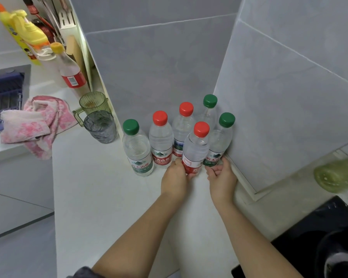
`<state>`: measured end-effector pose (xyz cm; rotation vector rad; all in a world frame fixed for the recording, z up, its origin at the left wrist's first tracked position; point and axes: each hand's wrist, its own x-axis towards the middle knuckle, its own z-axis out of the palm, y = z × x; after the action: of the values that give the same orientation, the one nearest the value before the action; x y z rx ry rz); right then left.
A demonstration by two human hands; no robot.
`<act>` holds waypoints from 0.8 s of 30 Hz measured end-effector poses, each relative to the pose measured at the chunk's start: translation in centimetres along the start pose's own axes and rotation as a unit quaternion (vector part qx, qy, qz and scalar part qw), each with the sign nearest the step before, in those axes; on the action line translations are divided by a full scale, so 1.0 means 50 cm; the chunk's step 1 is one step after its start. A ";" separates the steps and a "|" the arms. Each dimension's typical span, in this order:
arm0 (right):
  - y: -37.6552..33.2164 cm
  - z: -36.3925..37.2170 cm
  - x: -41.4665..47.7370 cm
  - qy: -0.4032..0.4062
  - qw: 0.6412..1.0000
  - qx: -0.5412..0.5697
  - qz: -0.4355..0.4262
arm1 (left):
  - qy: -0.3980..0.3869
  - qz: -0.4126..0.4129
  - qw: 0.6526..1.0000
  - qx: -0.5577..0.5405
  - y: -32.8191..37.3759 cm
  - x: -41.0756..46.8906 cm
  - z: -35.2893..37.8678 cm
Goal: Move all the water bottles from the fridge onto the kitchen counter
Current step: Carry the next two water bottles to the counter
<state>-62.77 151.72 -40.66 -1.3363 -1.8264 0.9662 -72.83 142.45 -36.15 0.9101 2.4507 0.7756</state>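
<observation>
White counter [100, 189]: six water bottles [195, 150], three red-capped, three green-capped

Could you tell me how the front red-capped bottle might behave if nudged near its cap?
The front red-capped bottle looks full, so probably heavy for its size. Tall and narrow, it may tip; the left hand gripping its label should steady it.

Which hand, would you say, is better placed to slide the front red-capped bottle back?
Left hand: it already grips the front red-capped bottle at its label; the right hand holds the green-capped bottle beside the wall.
</observation>
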 end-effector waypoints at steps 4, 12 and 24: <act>-0.017 -0.015 -0.005 -0.028 1.000 -0.004 -0.003 | 0.015 0.000 1.000 0.000 0.002 -0.008 0.005; -0.050 -0.085 -0.132 -0.161 0.975 -0.125 -0.093 | 0.070 0.001 0.978 0.196 -0.086 -0.144 -0.082; -0.303 -0.010 -0.399 -0.301 0.841 -0.220 -0.392 | 0.270 -0.118 0.911 0.288 -0.284 -0.502 -0.326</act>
<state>-64.41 129.54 -29.12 -0.3493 -2.8655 0.5315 -70.61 110.38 -28.07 0.6011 3.3018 0.2180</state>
